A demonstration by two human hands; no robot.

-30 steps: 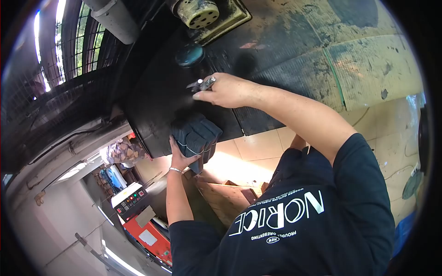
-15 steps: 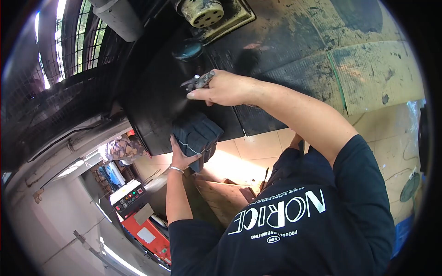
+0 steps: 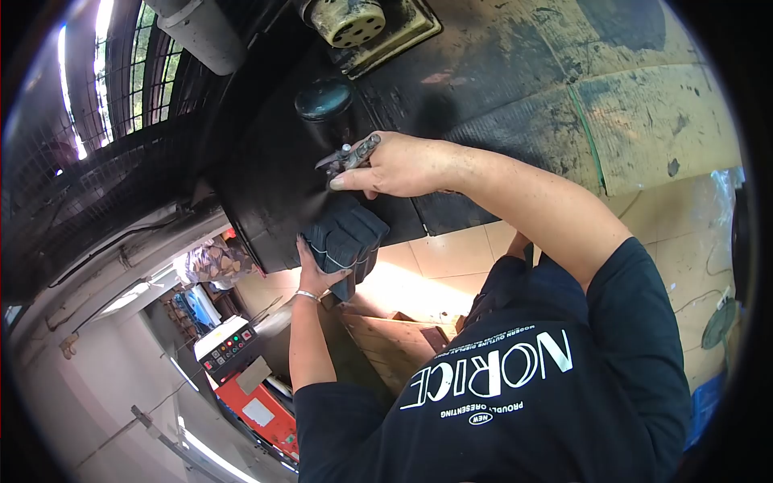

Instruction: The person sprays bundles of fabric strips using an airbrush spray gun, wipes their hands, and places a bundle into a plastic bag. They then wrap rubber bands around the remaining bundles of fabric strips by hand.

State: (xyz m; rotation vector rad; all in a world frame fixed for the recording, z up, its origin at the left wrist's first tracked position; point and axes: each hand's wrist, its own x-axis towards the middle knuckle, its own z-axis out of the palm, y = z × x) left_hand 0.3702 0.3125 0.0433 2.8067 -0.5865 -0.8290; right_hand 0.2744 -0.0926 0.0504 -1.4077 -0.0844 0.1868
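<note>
My right hand is closed around a small metal spray gun, with a dark round cup beyond it. The gun is above and close to a dark bundle of stacked pieces, bound with a thin pale string. A faint haze shows between the gun and the bundle. My left hand, with a bracelet at the wrist, grips the bundle from its near left side. The bundle is at the front edge of the blackened work surface.
Stained cardboard covers the right side of the surface. At the back are a perforated, pale yellow fixture and a grey pipe. A red machine with a button panel stands at lower left, and a wooden piece lies below the bundle.
My right hand with the spray gun has moved slightly left, then down toward the bundle. The cup has shifted left with it. My left hand keeps its grip on the bundle.
</note>
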